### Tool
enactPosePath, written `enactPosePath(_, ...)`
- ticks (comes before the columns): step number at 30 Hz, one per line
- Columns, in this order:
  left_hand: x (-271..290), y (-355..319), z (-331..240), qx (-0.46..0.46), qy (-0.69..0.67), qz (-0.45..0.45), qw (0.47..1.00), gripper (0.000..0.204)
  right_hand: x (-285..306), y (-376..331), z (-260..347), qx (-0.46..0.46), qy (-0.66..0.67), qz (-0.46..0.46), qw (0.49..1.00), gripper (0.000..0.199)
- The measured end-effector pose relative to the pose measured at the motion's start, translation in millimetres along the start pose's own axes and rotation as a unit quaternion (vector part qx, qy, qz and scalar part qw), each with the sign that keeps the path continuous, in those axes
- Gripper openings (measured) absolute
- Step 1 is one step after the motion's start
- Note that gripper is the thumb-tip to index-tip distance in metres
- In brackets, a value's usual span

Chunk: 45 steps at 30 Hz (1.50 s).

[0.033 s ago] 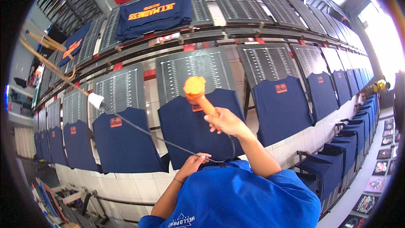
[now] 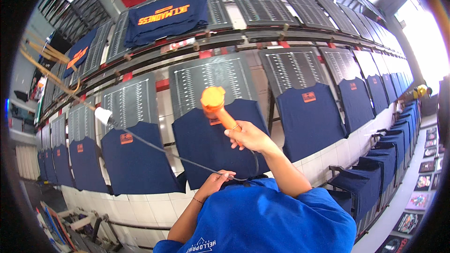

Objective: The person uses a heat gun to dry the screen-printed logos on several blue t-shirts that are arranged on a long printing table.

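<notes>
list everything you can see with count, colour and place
corded blower: one, orange, above central shirt
socket connector: one, white, left of centre
power cord: one, dark grey, from socket rightward
neck-printed shirts: many, navy, near row
lettered shirts: at least two, navy, far row
marked boards: many, dark grey, both rows
draped garments: many, navy, right row
cables: several, tan, upper left
pictures: several, multicoloured, far right
worn T-shirt: one, blue, lower middle
left grip: one, bare, on the cord
right grip: one, bare, around the blower's handle

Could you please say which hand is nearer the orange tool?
Right: the right hand grips the orange tool by its handle; the left hand is lower in view, holding the cord.
</notes>
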<state>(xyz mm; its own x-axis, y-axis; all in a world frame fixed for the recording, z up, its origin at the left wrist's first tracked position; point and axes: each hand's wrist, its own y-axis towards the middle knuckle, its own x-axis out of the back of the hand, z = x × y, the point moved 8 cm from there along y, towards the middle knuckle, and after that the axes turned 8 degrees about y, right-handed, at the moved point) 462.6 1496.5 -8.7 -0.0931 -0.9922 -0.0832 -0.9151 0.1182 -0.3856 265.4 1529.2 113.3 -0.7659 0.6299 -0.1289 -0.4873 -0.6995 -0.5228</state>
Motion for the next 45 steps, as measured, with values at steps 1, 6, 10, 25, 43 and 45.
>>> enactPosePath(1, -14, 9, 0, 0.014, -0.020, 0.046, 0.999, 0.044, 10, -4, -3, -0.009, 0.010, 0.007, 1.000, 0.034)
enactPosePath(6, -98, 75, -37, -0.023, 0.056, 0.182, 0.981, 0.052, 80, -40, -20, 0.002, 0.000, 0.018, 1.000, 0.038)
enactPosePath(10, -184, 135, -49, -0.017, 0.062, 0.296, 0.953, 0.060, 178, -88, -24, 0.003, 0.041, 0.021, 0.999, 0.034)
enactPosePath(25, -371, 278, -79, -0.003, 0.168, 0.128, 0.977, 0.045, 465, -145, -10, 0.034, 0.012, -0.035, 0.999, 0.034)
enactPosePath(43, -278, 261, -63, 0.078, 0.101, -0.013, 0.992, 0.038, 499, -144, -9, 0.026, 0.002, -0.101, 0.995, 0.035)
enactPosePath(45, -250, 248, -100, 0.060, 0.177, -0.032, 0.982, 0.033, 495, -144, -9, 0.028, 0.005, -0.097, 0.995, 0.034)
